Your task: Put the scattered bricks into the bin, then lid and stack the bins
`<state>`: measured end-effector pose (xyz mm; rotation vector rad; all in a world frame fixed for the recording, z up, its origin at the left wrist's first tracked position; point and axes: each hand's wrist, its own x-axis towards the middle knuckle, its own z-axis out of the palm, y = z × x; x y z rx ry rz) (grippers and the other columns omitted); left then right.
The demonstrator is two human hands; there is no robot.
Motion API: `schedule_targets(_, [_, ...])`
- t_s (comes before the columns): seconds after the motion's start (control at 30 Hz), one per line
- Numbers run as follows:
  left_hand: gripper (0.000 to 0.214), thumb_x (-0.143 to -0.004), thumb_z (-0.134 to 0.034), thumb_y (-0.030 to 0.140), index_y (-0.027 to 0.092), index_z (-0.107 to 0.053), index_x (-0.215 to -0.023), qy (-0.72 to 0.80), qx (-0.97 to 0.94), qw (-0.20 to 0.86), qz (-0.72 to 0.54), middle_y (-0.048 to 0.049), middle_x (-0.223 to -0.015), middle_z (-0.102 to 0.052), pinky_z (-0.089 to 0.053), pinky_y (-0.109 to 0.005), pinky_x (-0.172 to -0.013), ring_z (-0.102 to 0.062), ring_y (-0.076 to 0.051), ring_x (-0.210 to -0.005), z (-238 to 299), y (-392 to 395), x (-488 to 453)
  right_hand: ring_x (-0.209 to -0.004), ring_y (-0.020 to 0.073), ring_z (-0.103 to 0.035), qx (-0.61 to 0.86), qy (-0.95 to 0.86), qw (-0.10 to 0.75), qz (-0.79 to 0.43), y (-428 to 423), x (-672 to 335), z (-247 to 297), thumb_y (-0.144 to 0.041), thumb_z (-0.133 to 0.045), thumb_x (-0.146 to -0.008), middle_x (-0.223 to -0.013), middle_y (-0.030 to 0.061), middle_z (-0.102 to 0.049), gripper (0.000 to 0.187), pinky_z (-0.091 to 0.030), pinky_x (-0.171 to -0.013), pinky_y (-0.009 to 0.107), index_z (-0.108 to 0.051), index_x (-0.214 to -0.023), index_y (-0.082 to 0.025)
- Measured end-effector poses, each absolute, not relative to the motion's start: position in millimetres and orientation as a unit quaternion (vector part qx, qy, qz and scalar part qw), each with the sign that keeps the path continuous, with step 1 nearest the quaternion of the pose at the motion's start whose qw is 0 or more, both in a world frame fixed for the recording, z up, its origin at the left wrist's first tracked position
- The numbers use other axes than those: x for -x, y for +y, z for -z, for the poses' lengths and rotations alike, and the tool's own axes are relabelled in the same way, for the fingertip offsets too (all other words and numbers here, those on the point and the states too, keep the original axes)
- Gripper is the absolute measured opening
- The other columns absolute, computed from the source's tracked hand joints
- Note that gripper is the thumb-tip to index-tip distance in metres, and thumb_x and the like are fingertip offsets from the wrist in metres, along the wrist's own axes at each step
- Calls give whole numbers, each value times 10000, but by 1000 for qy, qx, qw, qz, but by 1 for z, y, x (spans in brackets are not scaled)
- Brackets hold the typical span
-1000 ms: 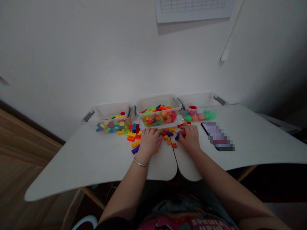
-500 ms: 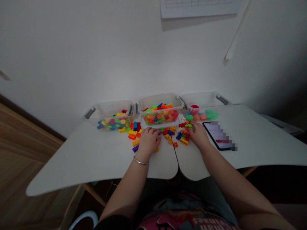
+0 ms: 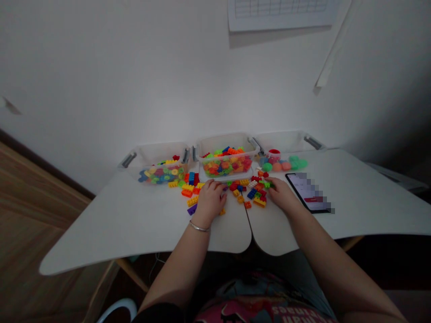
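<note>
White curved desk (image 3: pixel 134 229), colourful plastic building bricks (image 3: pixel 247 193) scattered between the hands below a clear plastic tub (image 3: pixel 225 174), left hand (image 3: pixel 210 202) and right hand (image 3: pixel 282 195) cupped palm-down at the bricks, any grip hidden

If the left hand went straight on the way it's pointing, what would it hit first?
The front wall of the clear tub of bricks, just past the left hand; depth is unclear, so it may already touch.
</note>
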<state>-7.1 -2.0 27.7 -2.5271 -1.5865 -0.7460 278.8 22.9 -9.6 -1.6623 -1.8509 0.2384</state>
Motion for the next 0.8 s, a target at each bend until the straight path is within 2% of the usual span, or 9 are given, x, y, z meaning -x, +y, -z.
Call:
schedule_targets(0.17, [308,-833,-580,221,201,-666,-1128,-511,825,21,240,-78,-1170,-651,-410,-449,-1087,-497,-272,-1209,-28,-2,6,-1039,271,-645,651,-697,295,-61,20,-280,8,-115,-546,-716,-1142,136,-697,455,-493,-928,395,-673,-1153,-141])
schedule_targets(0.37, [311,-837,-565,222,209,-660,-1133,-513,825,19,236,-84,-1170,-647,-408,-455,-1090,-500,-272,-1218,-30,-3,5,-978,265,-653,643,-722,252,-39,20,-273,7,-127,-555,-755,-1042,122,-721,327,-479,-914,392,-724,-1033,-171])
schedule_targets(0.6, [336,-847,-552,233,166,-645,-1163,-520,823,24,227,-96,-1199,-637,-391,-437,-1107,-479,-285,-1243,-29,-4,5,-997,272,-632,634,-723,273,-35,15,-273,11,-197,-628,-768,-1115,136,-695,429,-483,-905,396,-644,-1193,-139])
schedule_targets(0.8, [330,-838,-562,230,165,-647,-1151,-515,826,30,228,-105,-1191,-639,-391,-441,-1106,-491,-278,-1225,-26,-2,6,-986,266,-615,643,-717,266,-37,14,-267,10,-205,-621,-792,-1053,120,-706,316,-470,-909,396,-673,-1097,-145])
